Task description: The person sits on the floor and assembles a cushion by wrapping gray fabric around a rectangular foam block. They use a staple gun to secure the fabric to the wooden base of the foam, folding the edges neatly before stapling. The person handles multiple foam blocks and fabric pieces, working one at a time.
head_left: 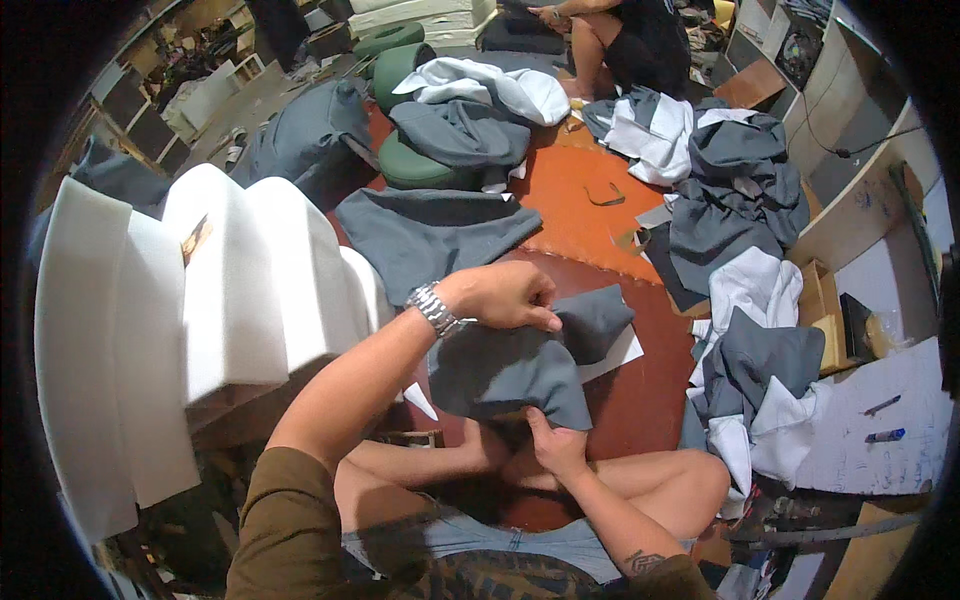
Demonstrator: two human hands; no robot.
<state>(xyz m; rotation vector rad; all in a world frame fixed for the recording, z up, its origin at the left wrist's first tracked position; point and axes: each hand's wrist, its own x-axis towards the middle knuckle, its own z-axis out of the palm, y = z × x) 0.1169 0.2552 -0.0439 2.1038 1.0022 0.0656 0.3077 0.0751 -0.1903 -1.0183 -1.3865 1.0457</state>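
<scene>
A piece of grey fabric (pixel 505 370) with a white backing is spread in front of me above my crossed legs. My right hand (pixel 558 447) grips its near edge, thumb on top and the other fingers hidden beneath. Over the far edge of the fabric, my left hand (pixel 508 294), with a metal watch (pixel 432 306) on its wrist, is closed with the fingers curled toward the thumb. Whatever it pinches is hidden or too small to name. Just beyond it, another grey fabric piece (pixel 435 230) lies flat on the red-brown mat (pixel 640 400).
White foam blocks (pixel 240 290) stand close at my left. Grey and white fabric heaps (pixel 765 370) lie along the right, beside a white board (pixel 880 440) with pens. Farther off are an orange sheet (pixel 580 200), green round cushions (pixel 420 165) and a seated person (pixel 640 40).
</scene>
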